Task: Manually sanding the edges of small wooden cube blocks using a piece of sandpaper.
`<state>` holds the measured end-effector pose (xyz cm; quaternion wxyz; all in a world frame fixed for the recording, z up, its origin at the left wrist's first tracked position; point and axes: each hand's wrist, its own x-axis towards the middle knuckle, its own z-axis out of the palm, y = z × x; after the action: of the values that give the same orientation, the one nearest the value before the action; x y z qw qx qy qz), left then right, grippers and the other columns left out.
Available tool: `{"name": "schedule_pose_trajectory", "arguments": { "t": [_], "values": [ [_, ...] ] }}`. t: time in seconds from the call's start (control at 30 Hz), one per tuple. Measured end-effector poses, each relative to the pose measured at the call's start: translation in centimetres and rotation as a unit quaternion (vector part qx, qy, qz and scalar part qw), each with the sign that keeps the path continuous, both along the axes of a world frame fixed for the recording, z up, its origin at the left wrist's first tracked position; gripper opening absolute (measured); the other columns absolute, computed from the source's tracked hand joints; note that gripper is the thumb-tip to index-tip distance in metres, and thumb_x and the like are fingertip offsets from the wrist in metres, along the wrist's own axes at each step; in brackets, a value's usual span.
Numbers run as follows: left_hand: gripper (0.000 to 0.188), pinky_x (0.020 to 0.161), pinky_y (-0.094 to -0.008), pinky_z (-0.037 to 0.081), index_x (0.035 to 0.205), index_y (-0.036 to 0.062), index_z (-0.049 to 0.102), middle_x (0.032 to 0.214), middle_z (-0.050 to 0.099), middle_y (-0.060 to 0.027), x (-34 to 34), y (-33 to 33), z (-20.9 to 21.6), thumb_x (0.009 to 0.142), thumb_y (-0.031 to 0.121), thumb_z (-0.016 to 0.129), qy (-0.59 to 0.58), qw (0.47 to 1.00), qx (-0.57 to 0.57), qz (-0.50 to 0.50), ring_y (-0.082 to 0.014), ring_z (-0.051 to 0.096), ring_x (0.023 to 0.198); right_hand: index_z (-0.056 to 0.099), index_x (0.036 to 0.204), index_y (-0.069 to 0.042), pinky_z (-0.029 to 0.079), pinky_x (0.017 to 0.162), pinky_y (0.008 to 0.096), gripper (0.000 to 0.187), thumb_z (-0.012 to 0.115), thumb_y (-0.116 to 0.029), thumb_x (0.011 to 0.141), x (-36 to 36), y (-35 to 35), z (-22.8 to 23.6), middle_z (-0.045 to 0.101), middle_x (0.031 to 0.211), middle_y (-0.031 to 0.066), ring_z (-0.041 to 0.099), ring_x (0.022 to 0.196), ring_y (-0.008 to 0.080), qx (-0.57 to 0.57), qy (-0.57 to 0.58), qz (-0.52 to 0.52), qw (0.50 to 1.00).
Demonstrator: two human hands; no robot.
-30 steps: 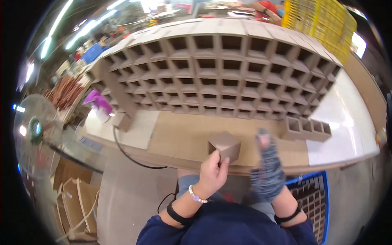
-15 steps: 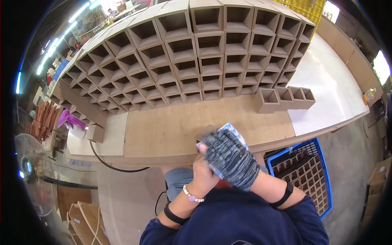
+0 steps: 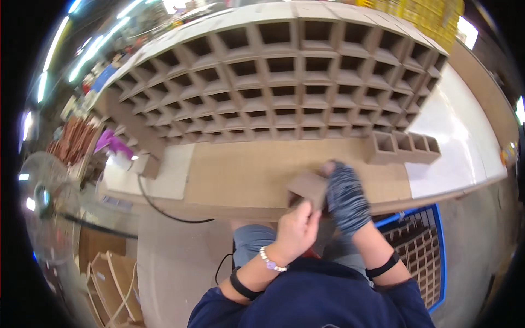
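Near the front edge of the table, a small brown board box (image 3: 307,186) is held between my hands, with one open end facing me. My left hand (image 3: 298,229), bare with a beaded bracelet at the wrist, pinches the box's near edge. On the box's right side lies my right hand (image 3: 348,197), in a grey and black knitted glove with bare fingertips, closed against it. Its palm side is hidden, so anything else inside cannot be made out. Behind them rises a wide stack of similar open brown boxes (image 3: 298,82).
A row of joined boxes (image 3: 402,147) stands at the table's right. The left holds a white container with purple cloth (image 3: 112,143) and a black cable (image 3: 158,210). A blue crate (image 3: 440,257) of boxes sits below right. A fan (image 3: 44,197) stands at left.
My hands have moved apart from their overlapped grip. The box now shows between them, and the white-and-blue patterned piece under my right hand is out of sight. The view has shifted.
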<state>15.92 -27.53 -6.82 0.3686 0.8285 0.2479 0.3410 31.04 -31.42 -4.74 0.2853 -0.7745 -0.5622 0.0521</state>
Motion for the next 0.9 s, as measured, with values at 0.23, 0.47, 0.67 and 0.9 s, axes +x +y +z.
{"name": "schedule_pose_trajectory", "arguments": {
  "t": [0.23,0.47,0.67,0.9],
  "values": [
    [0.013,0.056,-0.0442,0.044,0.087,0.0017,0.046,0.07,0.056,-0.0187,-0.1,0.1,-1.0,0.082,0.006,0.057,-0.031,0.999,0.016,-0.016,-0.0368,0.057,0.065,0.052,0.116,0.001,0.037,0.098,0.0454,0.035,0.048,-0.004,0.082,-3.2,-1.8,2.3,0.056,0.11,0.0208,0.053,0.106,0.0364,0.121,-0.123,0.158,0.972],
    [0.015,0.048,-0.04,0.041,0.081,0.0027,0.044,0.062,0.052,-0.0158,-0.1,0.1,-0.6,0.084,0.007,0.058,-0.019,1.0,0.003,-0.022,-0.0344,0.054,0.055,0.053,0.114,0.001,0.039,0.096,0.041,0.034,0.048,-0.007,0.082,2.3,-0.5,-2.4,0.057,0.111,0.0212,0.052,0.108,0.0347,0.097,-0.281,0.03,0.954],
    [0.015,0.05,-0.0402,0.042,0.081,0.0029,0.045,0.065,0.052,-0.0167,0.2,0.1,-0.6,0.082,0.007,0.059,-0.079,0.997,0.021,0.001,-0.0363,0.055,0.058,0.055,0.114,-0.001,0.039,0.095,0.0466,0.033,0.05,-0.008,0.082,-3.3,-2.2,1.3,0.057,0.109,0.0191,0.054,0.104,0.0347,0.173,-0.165,0.189,0.952],
    [0.015,0.049,-0.0312,0.043,0.077,0.0014,0.046,0.063,0.053,-0.013,0.0,0.2,-0.9,0.084,0.004,0.06,-0.033,0.999,-0.019,-0.006,-0.0207,0.054,0.053,0.049,0.125,-0.002,0.032,0.103,0.0458,0.043,0.047,-0.012,0.083,3.4,-1.4,-2.7,0.051,0.125,0.018,0.047,0.119,0.031,0.054,-0.205,-0.009,0.977]
  ]
}}
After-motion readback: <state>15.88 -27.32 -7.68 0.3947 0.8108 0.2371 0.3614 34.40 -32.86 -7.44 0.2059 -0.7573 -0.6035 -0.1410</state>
